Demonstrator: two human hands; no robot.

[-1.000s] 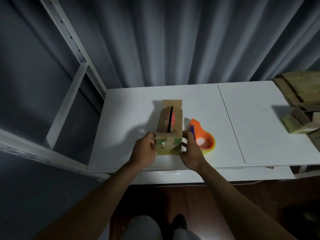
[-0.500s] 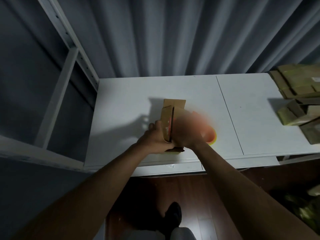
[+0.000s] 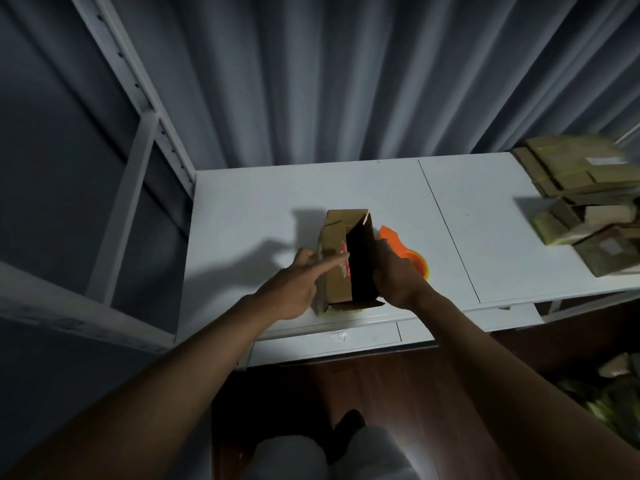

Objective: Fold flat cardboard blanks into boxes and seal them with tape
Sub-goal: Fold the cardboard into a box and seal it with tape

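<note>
A small brown cardboard box stands on the white table near its front edge, its top open and dark inside. My left hand presses against the box's left side, fingers stretched over the left top flap. My right hand grips the box's right wall. An orange tape dispenser with a yellowish tape roll lies on the table just right of the box, partly hidden behind my right hand.
Piles of taped cardboard boxes fill the table's right end. A white metal rack frame rises at the left, a grey curtain hangs behind. More cardboard lies on the wooden floor at the lower right.
The box's top, earlier nearly closed with a narrow slit, now gapes open. My right hand moved from the near end to the box's right wall; my left hand slid onto the left flap.
</note>
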